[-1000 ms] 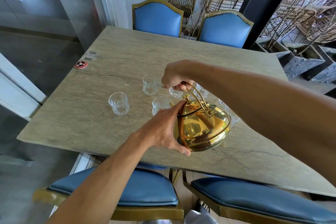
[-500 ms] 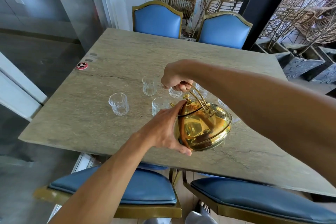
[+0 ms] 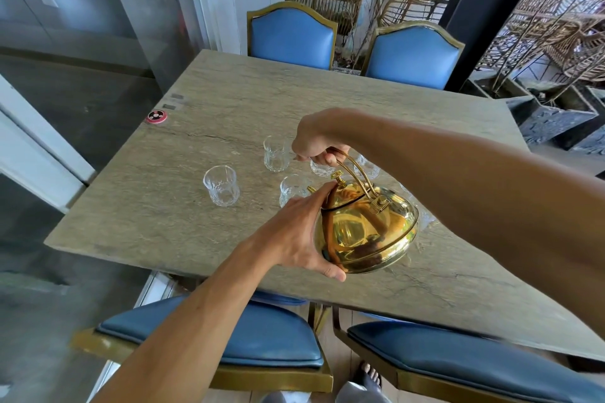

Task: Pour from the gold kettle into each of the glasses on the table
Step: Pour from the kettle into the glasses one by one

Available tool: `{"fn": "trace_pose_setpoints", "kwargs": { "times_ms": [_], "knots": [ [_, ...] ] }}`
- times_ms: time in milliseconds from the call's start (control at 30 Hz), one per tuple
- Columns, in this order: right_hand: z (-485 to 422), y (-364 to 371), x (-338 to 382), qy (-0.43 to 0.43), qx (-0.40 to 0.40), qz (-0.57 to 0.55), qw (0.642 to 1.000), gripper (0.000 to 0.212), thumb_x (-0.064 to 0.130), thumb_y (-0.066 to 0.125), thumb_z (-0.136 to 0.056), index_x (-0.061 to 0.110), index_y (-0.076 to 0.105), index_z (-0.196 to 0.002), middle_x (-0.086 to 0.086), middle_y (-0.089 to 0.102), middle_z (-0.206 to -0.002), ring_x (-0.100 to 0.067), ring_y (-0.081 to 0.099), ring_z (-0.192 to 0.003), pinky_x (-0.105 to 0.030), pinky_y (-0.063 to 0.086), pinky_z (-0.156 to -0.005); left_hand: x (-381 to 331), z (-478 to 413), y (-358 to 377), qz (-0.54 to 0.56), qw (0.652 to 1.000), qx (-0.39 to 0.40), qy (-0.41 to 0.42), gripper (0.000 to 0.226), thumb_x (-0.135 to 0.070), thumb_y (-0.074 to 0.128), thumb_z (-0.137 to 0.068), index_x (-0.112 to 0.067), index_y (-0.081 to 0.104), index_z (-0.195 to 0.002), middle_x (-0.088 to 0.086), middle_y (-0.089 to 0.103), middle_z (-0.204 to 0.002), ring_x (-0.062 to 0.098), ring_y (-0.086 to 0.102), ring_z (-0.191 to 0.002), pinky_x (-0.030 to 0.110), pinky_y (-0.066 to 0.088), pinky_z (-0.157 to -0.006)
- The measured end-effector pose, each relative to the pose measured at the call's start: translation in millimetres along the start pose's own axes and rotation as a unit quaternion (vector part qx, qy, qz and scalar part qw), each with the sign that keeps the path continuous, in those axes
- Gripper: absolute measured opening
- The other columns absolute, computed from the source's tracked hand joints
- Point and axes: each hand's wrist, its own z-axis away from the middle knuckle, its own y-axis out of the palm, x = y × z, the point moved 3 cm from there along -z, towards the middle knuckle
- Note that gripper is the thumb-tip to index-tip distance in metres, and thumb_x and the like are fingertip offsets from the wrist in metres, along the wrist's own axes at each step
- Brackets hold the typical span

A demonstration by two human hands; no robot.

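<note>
My right hand [image 3: 319, 149] is curled tight round the top of the wire handle [image 3: 355, 170], taking the weight of the gold kettle [image 3: 370, 229]. It hangs just above the table [image 3: 229, 91], tipped away from me and to the left. I hold it high on the handle so the body can swing forward into a pour.

My left hand [image 3: 294, 232] lies flat against the near left side of the kettle, with the fingers straight and the thumb tucked under the base. The index fingertip reaches up to the lid [image 3: 347, 195] by its knob. I judge this hand is there to steer the tilt and stop the lid sliding off, not to carry anything.

The spout is mostly hidden behind my left hand, so I cannot tell whether anything is flowing. It seems aimed at the glass [image 3: 292, 189] just beyond my left fingers. Of the other glasses, 1 [image 3: 221, 185] stands apart to the left and 1 [image 3: 275, 154] sits further back. 2 more [image 3: 322, 168] [image 3: 366, 167] are partly hidden behind my right hand and the handle. They look clear, though I cannot tell if any are filled.
</note>
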Motion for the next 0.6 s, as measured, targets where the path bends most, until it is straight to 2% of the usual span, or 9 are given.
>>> {"fn": "trace_pose_setpoints", "kwargs": {
  "times_ms": [67,300,600],
  "knots": [
    [-0.7,-0.7,0.8,0.001,0.002,0.001,1.000,0.014,0.014,0.037,-0.105,0.006,0.048,-0.101,-0.005,0.037,-0.063,-0.015,0.033,-0.050,-0.026,0.030,-0.049,1.8,-1.0,-0.1,0.001,1.000,0.002,-0.003,0.141,-0.061,0.097,-0.048,-0.028,0.013,-0.156,-0.008,0.047,-0.149,0.016,0.047,-0.133,0.038,0.027,-0.120],
    [-0.4,-3.6,2.0,0.001,0.003,0.007,1.000,0.013,0.013,0.038,-0.105,0.006,0.047,-0.100,-0.004,0.036,-0.062,-0.014,0.032,-0.049,-0.025,0.029,-0.048,0.8,-2.5,-2.5,0.003,1.000,0.005,-0.002,0.140,-0.056,0.098,-0.051,-0.028,0.011,-0.157,-0.007,0.044,-0.152,0.015,0.042,-0.134,0.026,0.020,-0.114],
    [-4.3,-5.6,1.6,0.008,0.021,0.012,1.000,0.014,0.014,0.035,-0.106,0.006,0.046,-0.103,-0.004,0.034,-0.062,-0.014,0.031,-0.050,-0.027,0.029,-0.050,1.6,-6.8,-2.4,0.009,1.000,0.008,0.003,0.138,-0.060,0.097,-0.049,-0.030,0.014,-0.155,-0.007,0.047,-0.150,0.010,0.043,-0.128,0.030,0.023,-0.118]
  ]
}}
